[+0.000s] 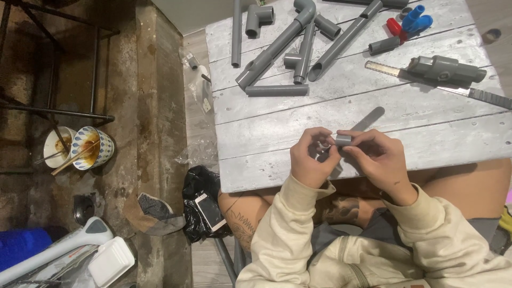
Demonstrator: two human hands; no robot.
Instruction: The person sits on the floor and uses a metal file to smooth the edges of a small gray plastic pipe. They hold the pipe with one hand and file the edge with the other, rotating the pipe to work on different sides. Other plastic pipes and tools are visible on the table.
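Head view shows us holding a short grey pipe coupling (343, 140) between both hands at the lower centre of the frame, above the near edge of the whitewashed plank table (266, 133). Our right hand (380, 160) has its fingers pinched on the coupling; our left hand (313, 158) is curled closed against the coupling's other end, and whether it holds a second small piece we cannot tell. We judge the main risk to be a slip: the part is small, gripped by fingertips only, and could fall past the table edge to the floor. At upper centre lie assembled grey pipe sections (298, 42), with a hand saw (442, 85) at upper right. Two used bowls with chopsticks (80, 148) sit on the worn floor at left.
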